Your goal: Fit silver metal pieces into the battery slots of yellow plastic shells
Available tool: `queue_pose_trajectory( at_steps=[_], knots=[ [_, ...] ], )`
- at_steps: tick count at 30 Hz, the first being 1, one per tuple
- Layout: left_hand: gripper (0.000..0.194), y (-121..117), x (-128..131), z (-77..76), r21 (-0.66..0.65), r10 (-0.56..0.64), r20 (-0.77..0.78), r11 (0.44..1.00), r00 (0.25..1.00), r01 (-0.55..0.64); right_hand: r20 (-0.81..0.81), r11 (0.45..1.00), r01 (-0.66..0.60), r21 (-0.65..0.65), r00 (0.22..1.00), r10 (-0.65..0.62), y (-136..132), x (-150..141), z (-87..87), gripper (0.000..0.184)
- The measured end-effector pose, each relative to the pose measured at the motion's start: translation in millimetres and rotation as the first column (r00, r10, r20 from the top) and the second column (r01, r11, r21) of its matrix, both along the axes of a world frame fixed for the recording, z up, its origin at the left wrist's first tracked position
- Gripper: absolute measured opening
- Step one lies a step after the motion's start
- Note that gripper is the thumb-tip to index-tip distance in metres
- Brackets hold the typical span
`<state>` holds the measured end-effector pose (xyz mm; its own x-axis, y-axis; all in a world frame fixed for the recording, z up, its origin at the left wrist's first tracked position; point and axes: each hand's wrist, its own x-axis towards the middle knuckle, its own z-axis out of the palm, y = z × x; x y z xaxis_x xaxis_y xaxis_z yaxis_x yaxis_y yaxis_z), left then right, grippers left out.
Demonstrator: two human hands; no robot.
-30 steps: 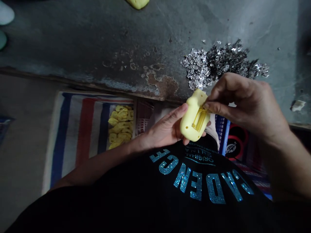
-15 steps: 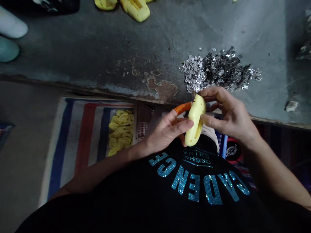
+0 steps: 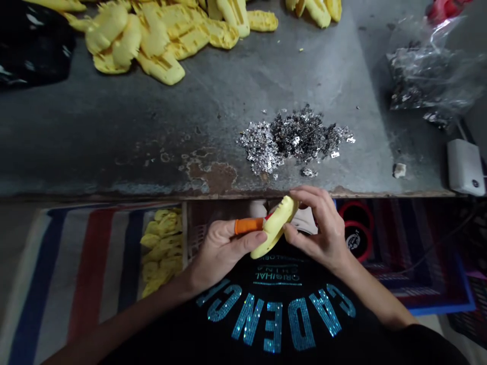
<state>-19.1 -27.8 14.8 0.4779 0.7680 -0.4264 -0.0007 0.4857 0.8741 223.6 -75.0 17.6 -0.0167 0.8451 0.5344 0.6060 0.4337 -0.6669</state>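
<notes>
A yellow moulded plastic shell (image 3: 274,227) is tilted between my two hands, just off the table's front edge. My left hand (image 3: 222,251) grips its left side, thumb on the near face. An orange finger cover (image 3: 248,225) wraps one finger, and something small and red shows at its tip. My right hand (image 3: 322,228) is closed on the shell's upper right, fingers over the far end and thumb against the side. Whether a small part sits under the right fingertips is hidden. Beyond the hands lies a pile of small shiny metal pieces (image 3: 304,137).
Many yellow shells (image 3: 160,33) are heaped at the grey table's (image 3: 213,101) back left. A clear bag of metal pieces (image 3: 426,76) and a white box (image 3: 466,167) are at right. More yellow pieces (image 3: 163,248) lie in a container below left; a blue crate (image 3: 445,304) stands lower right.
The view has shifted, showing more of the table's back and right. Both hands still hold the yellow shell, which is tilted further over, and the right hand is away from the metal pile.
</notes>
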Motion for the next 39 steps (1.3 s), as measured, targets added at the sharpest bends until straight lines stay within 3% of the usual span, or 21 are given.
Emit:
queue_pose_trajectory(
  at_steps=[4, 5, 8, 11, 17, 21, 27, 30, 35, 39],
  knots=[
    [0.033, 5.2, 3.6, -7.7, -0.188, 0.039, 0.161, 0.982, 0.986, -0.008, -0.012, 0.997, -0.040, -0.073, 0.999, 0.040, 3.7, 30.7, 0.5, 0.057],
    [0.036, 7.8, 4.5, -8.4, -0.245, 0.061, 0.227, 0.970, 0.972, -0.003, 0.002, 0.997, -0.005, -0.076, 1.000, 0.005, 7.5, 44.1, -0.8, 0.050],
    [0.053, 18.0, 5.0, -7.4, -0.341, 0.099, 0.388, 0.939, 0.916, 0.043, 0.164, 0.966, 0.252, -0.049, 0.957, -0.241, 24.6, 85.8, -7.5, 0.015],
    [0.066, 27.3, 1.9, -5.0, -0.331, 0.017, 0.446, 0.932, 0.895, 0.147, 0.335, 0.945, 0.301, -0.128, 0.910, -0.245, 43.0, 107.4, -14.6, 0.011],
    [0.068, 30.2, -3.9, -9.8, -0.306, -0.026, 0.492, 0.931, 0.870, 0.201, 0.357, 0.943, 0.268, -0.197, 0.916, -0.186, 59.9, 99.0, -20.1, 0.011],
    [0.070, 30.8, -3.6, -10.5, -0.335, 0.000, 0.477, 0.925, 0.879, 0.182, 0.333, 0.937, 0.279, -0.211, 0.922, -0.200, 57.2, 111.7, -19.8, 0.013],
    [0.077, 32.7, 2.7, -4.5, -0.360, 0.021, 0.433, 0.920, 0.901, 0.152, 0.457, 0.902, 0.421, -0.096, 0.824, -0.336, 46.1, 124.6, -15.6, 0.013],
    [0.075, 31.5, 4.5, -5.1, -0.356, 0.039, 0.424, 0.926, 0.905, 0.127, 0.482, 0.927, 0.367, -0.073, 0.827, -0.289, 45.9, 107.8, -16.6, 0.012],
    [0.068, 30.9, 2.8, -9.7, -0.330, 0.014, 0.480, 0.929, 0.877, 0.166, 0.494, 0.947, 0.288, -0.146, 0.850, -0.183, 54.5, 91.2, -18.3, 0.013],
    [0.070, 31.4, 7.9, -6.4, -0.320, -0.029, 0.515, 0.921, 0.857, 0.223, 0.355, 0.965, 0.200, -0.167, 0.926, -0.131, 49.3, 90.8, -4.8, 0.010]
  ],
)
